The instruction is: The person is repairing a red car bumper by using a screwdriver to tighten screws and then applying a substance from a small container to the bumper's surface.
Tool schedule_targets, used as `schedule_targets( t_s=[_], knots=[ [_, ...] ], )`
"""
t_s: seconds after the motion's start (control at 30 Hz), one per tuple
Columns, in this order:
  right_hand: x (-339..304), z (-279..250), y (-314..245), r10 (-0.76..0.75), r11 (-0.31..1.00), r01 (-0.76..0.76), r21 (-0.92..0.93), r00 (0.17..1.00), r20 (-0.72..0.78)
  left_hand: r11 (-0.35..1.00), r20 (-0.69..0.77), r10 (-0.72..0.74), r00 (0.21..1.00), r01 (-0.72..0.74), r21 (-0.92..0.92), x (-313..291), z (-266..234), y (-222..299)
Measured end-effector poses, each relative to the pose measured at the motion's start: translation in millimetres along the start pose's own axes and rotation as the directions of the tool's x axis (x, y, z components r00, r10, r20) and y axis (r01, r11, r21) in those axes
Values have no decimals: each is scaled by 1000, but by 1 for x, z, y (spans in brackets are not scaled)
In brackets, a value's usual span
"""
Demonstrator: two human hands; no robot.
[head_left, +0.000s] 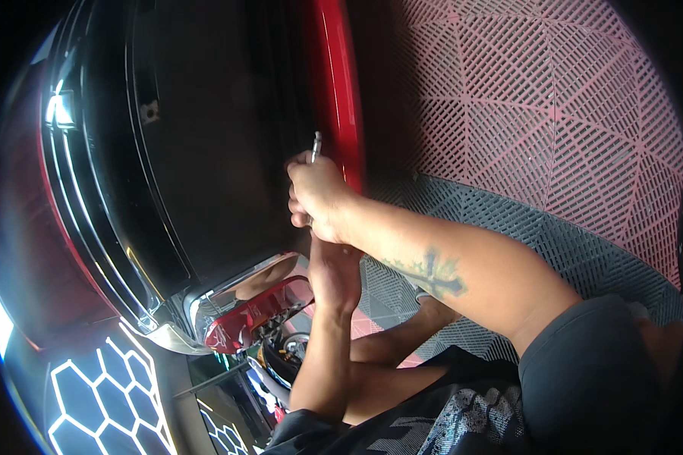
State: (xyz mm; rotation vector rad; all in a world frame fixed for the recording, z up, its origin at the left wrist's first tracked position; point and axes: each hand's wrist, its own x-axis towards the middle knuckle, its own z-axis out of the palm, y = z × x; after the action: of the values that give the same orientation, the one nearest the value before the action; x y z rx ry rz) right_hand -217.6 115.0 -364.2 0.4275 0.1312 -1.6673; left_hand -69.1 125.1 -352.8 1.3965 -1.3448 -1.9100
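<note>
Glossy red car with black side glass [205, 171], and it filled the whole left of the view, standing on slatted pink and grey plastic floor tiles [508, 98]! Next in size came its broad, dark, smooth window pane [220, 114], sitting in its frame, dark throughout, with no lifted corner or cut line to be made out; what had been finished on it could not be read. Along one side ran a shiny red painted body strip [341, 98], and down by the pane's end, the red-cased door mirror [254, 315]. Now the hands, right in at that red strip! The right hand [316, 188] had its fingers curled tight around a slim, silver, pen-like tool [316, 148], its end poking up past the knuckles; whether it touched the pane, no telling. Tucked just beneath, the left hand [335, 274] met the right wrist, its fingertips hidden, so their grip stayed anyone's guess. With that tool out and held, the job looked under way rather than over; how much was left did not show.
</note>
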Motion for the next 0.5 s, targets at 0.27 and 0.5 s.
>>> schedule_targets(
  t_s=[0.27, 0.5],
  knots=[
    [52, -41, 84, -341, 581, -142, 801, 852, 398, 867, 178, 154, 972, -47, -496, 49, 38, -10],
    [52, -38, 104, -592, 640, 219, 737, 752, 291, 741, 271, 188, 944, 44, -670, 71, 13, -10]
  ],
)
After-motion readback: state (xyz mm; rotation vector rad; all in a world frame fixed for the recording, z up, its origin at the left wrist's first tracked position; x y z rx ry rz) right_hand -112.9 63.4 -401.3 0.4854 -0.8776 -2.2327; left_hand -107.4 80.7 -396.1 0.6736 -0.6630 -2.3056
